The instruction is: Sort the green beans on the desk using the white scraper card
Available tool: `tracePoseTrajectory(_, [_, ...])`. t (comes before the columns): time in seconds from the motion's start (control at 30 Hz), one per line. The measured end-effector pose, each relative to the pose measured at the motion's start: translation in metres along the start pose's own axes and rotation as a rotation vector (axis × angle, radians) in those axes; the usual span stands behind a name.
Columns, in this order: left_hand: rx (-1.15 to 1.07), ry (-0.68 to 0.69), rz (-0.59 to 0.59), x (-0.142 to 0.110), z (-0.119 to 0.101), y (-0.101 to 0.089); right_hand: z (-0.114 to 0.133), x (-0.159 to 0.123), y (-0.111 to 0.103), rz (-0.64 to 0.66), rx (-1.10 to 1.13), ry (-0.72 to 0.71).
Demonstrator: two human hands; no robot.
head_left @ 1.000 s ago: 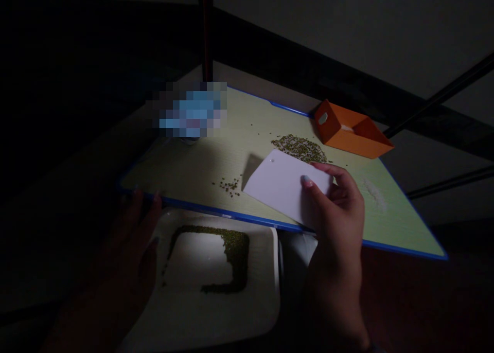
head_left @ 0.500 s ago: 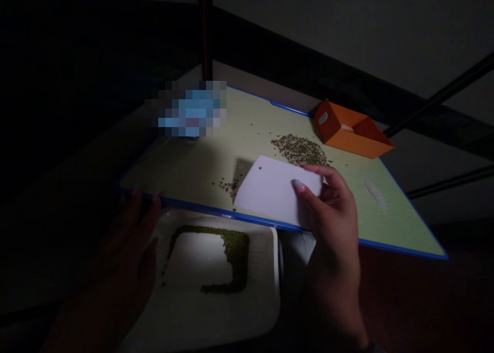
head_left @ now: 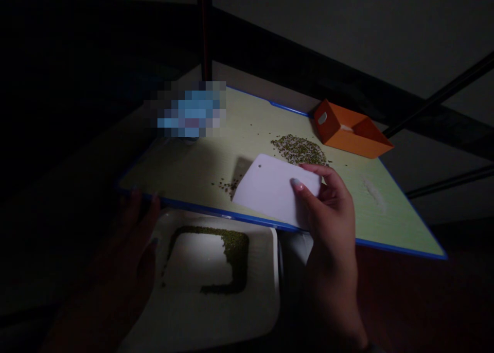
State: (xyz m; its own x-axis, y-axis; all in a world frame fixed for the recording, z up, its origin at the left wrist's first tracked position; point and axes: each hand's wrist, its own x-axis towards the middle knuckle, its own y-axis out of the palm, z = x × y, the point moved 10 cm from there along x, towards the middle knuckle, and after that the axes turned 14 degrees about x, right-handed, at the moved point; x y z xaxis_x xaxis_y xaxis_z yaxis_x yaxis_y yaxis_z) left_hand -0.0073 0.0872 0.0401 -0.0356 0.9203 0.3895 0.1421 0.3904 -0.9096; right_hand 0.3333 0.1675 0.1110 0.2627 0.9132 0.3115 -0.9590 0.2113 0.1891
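Observation:
In my right hand [head_left: 332, 209] is a white plastic dough scraper [head_left: 270, 186], gripped between thumb and fingers. It is tilted over the near edge of a pale green board [head_left: 389, 209] with blue trim. A few small brownish-green beans [head_left: 226, 186] are scattered by its left end. Beyond it spreads a larger pile of beans [head_left: 299, 148]. Below the board's edge a white basin [head_left: 266, 301] holds more green beans [head_left: 237, 255] along its far and right sides. My left hand [head_left: 127, 250], in deep shadow, lies at the basin's left side with fingers stretched out.
An orange open box [head_left: 353, 131] stands at the board's far right corner. A blurred-out blue object [head_left: 193, 108] is at the far left. A whitish streak [head_left: 373, 191] marks the board's right part. A dark post [head_left: 205, 34] rises behind the board.
My right hand and the scraper have shifted very slightly left. The beans, the basin and my left hand look the same.

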Motion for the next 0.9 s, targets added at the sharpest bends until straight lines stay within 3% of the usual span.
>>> tracePoseTrajectory(0.17, [-0.002, -0.004, 0.001, 0.000, 0.000, 0.001, 0.002, -0.002, 0.002, -0.003, -0.018, -0.014])
tracePoseTrajectory(0.4, [-0.013, 0.001, -0.009, 0.001, 0.002, 0.001, 0.007, 0.001, -0.018, -0.106, -0.090, -0.056])
tracePoseTrajectory(0.63, [0.003, -0.005, 0.000, 0.001, 0.002, 0.002, 0.007, -0.004, -0.003, -0.049, -0.082, -0.054])
tracePoseTrajectory(0.9, [-0.015, -0.010, -0.003, -0.001, 0.002, 0.004, 0.011, -0.001, -0.015, -0.139, -0.118, -0.114])
